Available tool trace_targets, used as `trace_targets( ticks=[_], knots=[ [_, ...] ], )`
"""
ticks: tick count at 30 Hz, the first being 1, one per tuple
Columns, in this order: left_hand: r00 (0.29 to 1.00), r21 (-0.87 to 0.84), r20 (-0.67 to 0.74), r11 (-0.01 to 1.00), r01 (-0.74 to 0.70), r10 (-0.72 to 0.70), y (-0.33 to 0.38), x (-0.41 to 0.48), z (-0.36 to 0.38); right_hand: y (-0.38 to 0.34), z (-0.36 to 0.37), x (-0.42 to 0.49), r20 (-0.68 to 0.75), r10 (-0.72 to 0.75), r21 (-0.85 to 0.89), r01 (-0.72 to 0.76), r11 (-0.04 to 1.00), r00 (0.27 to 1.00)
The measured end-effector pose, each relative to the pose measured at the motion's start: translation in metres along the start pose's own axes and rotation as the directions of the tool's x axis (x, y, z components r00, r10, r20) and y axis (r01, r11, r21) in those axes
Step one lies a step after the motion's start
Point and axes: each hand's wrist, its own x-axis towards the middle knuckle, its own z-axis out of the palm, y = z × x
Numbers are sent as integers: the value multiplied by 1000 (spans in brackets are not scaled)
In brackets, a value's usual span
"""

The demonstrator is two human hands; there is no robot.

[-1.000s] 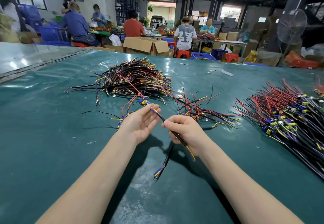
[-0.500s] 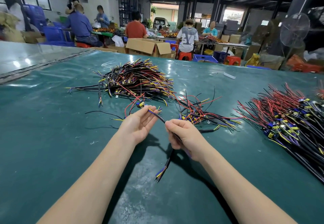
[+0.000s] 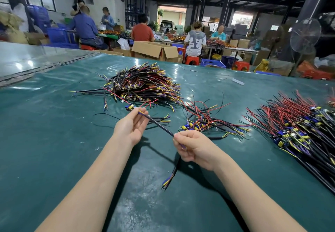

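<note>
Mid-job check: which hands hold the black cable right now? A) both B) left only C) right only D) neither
A: the left hand pinches the black cable near its upper end, and the right hand grips it lower down, with the loose end hanging below.

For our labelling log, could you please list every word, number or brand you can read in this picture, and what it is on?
None can be read.
Large print on the back of a seated person's grey shirt: too blurred to read.
Black cable: no print visible.
Cardboard box: no marks to read.
</note>
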Motion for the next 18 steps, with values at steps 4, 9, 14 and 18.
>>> trace_targets(
  ticks=[4,9,14,18],
  knots=[
    [993,113,-58,988,-101,108,1,2,-3,0,-1,-2,-41,-4,-238,-6,971,999],
    [988,137,-63,982,-130,139,2,2,-2,-5,4,-1,0,-65,-172,64,983,998],
    [993,66,-64,993,-95,99,1,2,-1,-4,2,-2,12,-43,-103,44,994,999],
    [989,54,-91,992,-110,115,2,3,-2,-1,2,1,-19,-39,-108,37,993,999]
  ],
)
